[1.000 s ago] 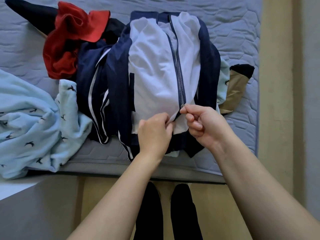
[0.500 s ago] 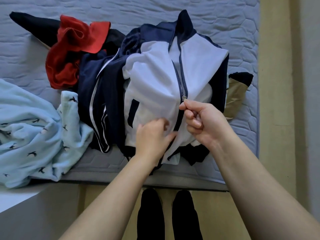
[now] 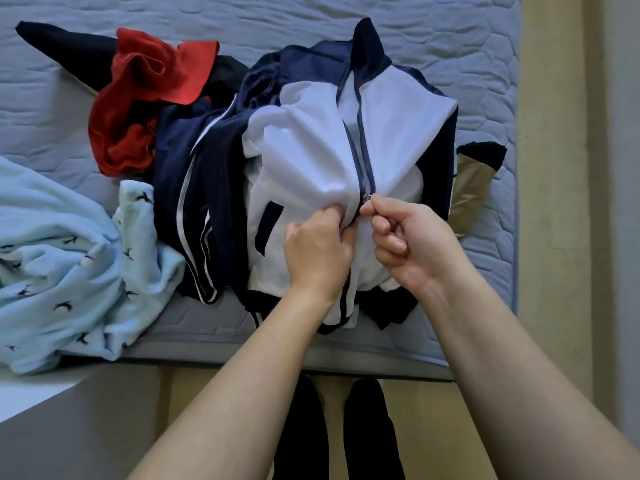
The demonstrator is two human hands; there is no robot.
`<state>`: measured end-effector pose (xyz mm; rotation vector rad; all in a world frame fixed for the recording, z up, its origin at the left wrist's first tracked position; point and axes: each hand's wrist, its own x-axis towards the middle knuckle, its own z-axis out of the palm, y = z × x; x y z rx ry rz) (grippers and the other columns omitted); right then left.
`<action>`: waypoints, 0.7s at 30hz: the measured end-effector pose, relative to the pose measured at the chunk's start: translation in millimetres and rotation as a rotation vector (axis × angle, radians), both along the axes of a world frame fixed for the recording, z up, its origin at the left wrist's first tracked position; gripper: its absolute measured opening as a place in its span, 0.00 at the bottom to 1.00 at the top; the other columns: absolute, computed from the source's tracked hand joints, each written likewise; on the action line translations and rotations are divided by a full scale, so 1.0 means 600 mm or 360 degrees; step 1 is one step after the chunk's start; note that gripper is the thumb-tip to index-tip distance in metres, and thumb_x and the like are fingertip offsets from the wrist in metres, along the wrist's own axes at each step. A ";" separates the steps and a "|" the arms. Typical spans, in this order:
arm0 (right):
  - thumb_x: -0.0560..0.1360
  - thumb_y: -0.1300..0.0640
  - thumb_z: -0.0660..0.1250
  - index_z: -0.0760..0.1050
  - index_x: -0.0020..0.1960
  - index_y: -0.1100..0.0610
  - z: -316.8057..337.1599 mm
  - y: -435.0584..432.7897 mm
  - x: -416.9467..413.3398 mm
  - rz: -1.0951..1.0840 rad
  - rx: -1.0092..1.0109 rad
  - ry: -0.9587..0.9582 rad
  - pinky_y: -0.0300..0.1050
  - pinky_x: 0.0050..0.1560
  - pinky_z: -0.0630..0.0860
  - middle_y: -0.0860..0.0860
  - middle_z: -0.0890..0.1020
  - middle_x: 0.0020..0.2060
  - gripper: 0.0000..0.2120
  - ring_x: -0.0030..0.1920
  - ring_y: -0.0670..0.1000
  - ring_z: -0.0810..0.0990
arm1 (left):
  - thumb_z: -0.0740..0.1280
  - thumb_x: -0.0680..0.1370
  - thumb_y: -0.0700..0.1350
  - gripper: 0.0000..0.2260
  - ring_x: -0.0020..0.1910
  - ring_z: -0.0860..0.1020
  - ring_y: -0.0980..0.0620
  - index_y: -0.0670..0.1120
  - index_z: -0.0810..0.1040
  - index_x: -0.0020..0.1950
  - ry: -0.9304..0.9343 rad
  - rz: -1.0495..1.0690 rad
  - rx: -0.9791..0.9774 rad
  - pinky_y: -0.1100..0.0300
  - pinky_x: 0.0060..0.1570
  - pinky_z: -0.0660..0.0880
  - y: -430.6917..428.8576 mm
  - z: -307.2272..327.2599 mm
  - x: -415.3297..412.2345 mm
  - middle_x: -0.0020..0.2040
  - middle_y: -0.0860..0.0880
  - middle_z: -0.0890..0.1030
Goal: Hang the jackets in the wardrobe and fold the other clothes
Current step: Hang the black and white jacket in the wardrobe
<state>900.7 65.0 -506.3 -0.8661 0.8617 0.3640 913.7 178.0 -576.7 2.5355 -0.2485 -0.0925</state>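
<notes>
A white and navy zip jacket (image 3: 311,140) lies bunched on the grey mattress (image 3: 467,39), collar pointing away from me. My right hand (image 3: 408,244) pinches the metal zipper pull (image 3: 367,197) about halfway up the front. My left hand (image 3: 318,251) grips the white fabric just left of the zip, below the pull. Under and left of the jacket lie navy trousers with white stripes (image 3: 194,209), a red garment (image 3: 138,98) and a black piece (image 3: 65,50). A tan and black garment (image 3: 471,188) pokes out at the right.
A light blue fleece with bird prints (image 3: 62,265) spills over the mattress's left front edge. My dark-socked feet (image 3: 336,431) stand on the yellowish floor by the bed. A pale wall (image 3: 616,202) runs along the right.
The zipper pull in my right hand has travelled up the jacket front from near the hem. The jacket has bunched up and its collar now stands raised. My left hand keeps gripping the fabric.
</notes>
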 end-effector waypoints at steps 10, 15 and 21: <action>0.80 0.59 0.57 0.73 0.39 0.59 0.007 -0.020 0.001 -0.0001 -0.0055 -0.0046 0.32 0.16 0.53 0.45 0.68 0.22 0.12 0.16 0.41 0.58 | 0.65 0.75 0.53 0.12 0.42 0.79 0.45 0.44 0.77 0.44 0.0744 -0.0259 0.0641 0.60 0.34 0.64 0.073 -0.047 -0.049 0.40 0.47 0.80; 0.80 0.59 0.57 0.73 0.39 0.59 0.006 -0.022 -0.010 0.0011 -0.0075 -0.0036 0.32 0.16 0.53 0.46 0.68 0.22 0.13 0.16 0.41 0.58 | 0.68 0.73 0.56 0.14 0.40 0.78 0.44 0.45 0.75 0.42 0.0267 -0.0266 0.0193 0.55 0.36 0.69 0.011 0.034 -0.004 0.40 0.48 0.80; 0.79 0.60 0.57 0.74 0.39 0.60 0.007 -0.022 -0.022 0.0015 -0.0132 -0.0040 0.32 0.17 0.52 0.46 0.68 0.22 0.12 0.17 0.41 0.58 | 0.65 0.76 0.51 0.11 0.41 0.77 0.42 0.48 0.69 0.39 0.0401 -0.0294 0.0300 0.56 0.35 0.65 0.014 0.013 0.001 0.37 0.47 0.78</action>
